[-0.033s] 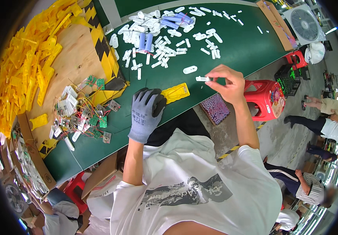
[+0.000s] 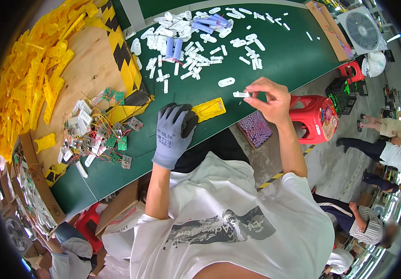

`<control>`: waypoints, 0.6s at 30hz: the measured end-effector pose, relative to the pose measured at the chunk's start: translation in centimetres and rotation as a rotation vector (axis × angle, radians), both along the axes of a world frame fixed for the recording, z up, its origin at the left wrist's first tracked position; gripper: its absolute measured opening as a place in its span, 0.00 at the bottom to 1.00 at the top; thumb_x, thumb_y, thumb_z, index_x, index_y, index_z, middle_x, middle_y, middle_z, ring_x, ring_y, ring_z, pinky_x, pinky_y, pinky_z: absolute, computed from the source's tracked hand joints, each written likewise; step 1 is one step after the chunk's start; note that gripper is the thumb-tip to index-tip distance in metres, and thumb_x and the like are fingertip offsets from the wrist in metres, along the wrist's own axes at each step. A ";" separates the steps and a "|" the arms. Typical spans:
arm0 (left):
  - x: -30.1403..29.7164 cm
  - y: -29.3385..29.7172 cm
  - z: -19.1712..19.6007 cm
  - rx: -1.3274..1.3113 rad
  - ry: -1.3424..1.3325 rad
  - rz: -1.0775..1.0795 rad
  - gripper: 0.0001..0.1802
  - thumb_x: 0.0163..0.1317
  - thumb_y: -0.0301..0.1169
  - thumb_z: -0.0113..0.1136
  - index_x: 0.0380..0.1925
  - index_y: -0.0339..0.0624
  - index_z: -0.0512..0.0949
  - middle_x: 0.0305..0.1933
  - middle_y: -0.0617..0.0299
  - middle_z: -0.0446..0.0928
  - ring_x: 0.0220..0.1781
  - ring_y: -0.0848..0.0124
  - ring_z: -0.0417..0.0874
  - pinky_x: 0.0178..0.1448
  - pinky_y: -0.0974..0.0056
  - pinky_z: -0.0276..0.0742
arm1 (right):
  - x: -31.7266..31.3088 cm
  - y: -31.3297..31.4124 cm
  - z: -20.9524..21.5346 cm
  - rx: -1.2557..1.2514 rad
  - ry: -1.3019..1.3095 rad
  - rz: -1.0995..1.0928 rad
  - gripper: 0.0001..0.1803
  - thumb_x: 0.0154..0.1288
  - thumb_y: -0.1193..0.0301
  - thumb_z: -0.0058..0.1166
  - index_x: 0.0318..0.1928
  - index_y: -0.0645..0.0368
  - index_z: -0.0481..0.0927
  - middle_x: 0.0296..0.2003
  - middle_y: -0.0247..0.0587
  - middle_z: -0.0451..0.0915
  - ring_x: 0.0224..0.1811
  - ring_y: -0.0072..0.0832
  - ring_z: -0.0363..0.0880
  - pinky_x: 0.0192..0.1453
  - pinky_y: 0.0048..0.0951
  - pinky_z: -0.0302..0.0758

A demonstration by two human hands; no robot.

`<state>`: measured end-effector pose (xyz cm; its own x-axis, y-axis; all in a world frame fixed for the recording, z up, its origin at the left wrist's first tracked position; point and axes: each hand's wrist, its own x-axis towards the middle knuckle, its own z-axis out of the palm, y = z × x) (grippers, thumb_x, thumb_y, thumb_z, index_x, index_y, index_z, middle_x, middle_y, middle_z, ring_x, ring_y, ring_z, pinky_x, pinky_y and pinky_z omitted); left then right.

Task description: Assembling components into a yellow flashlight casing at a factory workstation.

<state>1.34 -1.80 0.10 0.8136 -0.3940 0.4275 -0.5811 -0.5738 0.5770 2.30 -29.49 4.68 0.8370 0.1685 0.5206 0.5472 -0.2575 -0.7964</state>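
Observation:
My left hand point(image 2: 174, 137), in a grey glove with dark fingertips, is closed on the left end of a yellow plastic shell point(image 2: 211, 109) at the table's near edge. The shell's right end sticks out past the glove. To the right, my bare right hand point(image 2: 273, 98) pinches a small white plastic piece point(image 2: 240, 94) between thumb and fingertips, just above the table. A white oval cover point(image 2: 226, 82) lies on the green table point(image 2: 284, 60) beyond that piece.
White plastic parts point(image 2: 195, 60) and purple cylindrical cells point(image 2: 177, 49) cover the far table. Wired circuit boards point(image 2: 122, 143) lie at left, beside a wooden board point(image 2: 89, 69) heaped with yellow shells point(image 2: 28, 83). A red stool point(image 2: 314, 118) and a box of cells point(image 2: 255, 130) stand below the right edge.

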 end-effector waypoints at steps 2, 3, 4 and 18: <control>0.0 0.0 0.3 -0.003 0.005 0.008 0.16 0.49 0.27 0.66 0.39 0.44 0.76 0.48 0.58 0.77 0.50 0.54 0.76 0.59 0.51 0.68 | 0.0 0.3 -0.4 0.013 0.042 0.033 0.12 0.52 0.84 0.65 0.38 0.63 0.84 0.33 0.41 0.83 0.29 0.24 0.79 0.32 0.22 0.75; 0.1 -0.1 0.5 -0.005 0.008 0.002 0.16 0.47 0.26 0.67 0.39 0.44 0.77 0.48 0.57 0.78 0.51 0.54 0.76 0.58 0.53 0.69 | 0.1 0.4 -0.5 0.027 0.076 0.058 0.11 0.53 0.83 0.65 0.39 0.63 0.84 0.33 0.40 0.83 0.29 0.23 0.79 0.33 0.22 0.74; 0.0 0.0 0.5 -0.006 0.012 -0.003 0.17 0.46 0.24 0.67 0.39 0.44 0.78 0.48 0.57 0.78 0.51 0.53 0.75 0.57 0.54 0.69 | 0.2 0.6 -0.5 0.027 0.084 0.067 0.11 0.53 0.83 0.65 0.39 0.63 0.84 0.33 0.40 0.83 0.29 0.23 0.79 0.33 0.22 0.74; 0.0 0.1 -0.4 -0.051 0.002 -0.018 0.16 0.46 0.26 0.69 0.38 0.43 0.77 0.48 0.59 0.79 0.51 0.54 0.76 0.58 0.52 0.68 | -2.1 4.2 -3.2 -0.457 -0.002 -0.310 0.07 0.54 0.76 0.67 0.27 0.63 0.81 0.21 0.38 0.78 0.19 0.26 0.74 0.22 0.23 0.68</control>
<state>1.33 -1.69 -0.26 0.8072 -0.3868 0.4459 -0.5903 -0.5329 0.6062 0.18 -25.31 1.50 0.8825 0.1236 0.4538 0.3921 -0.7264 -0.5645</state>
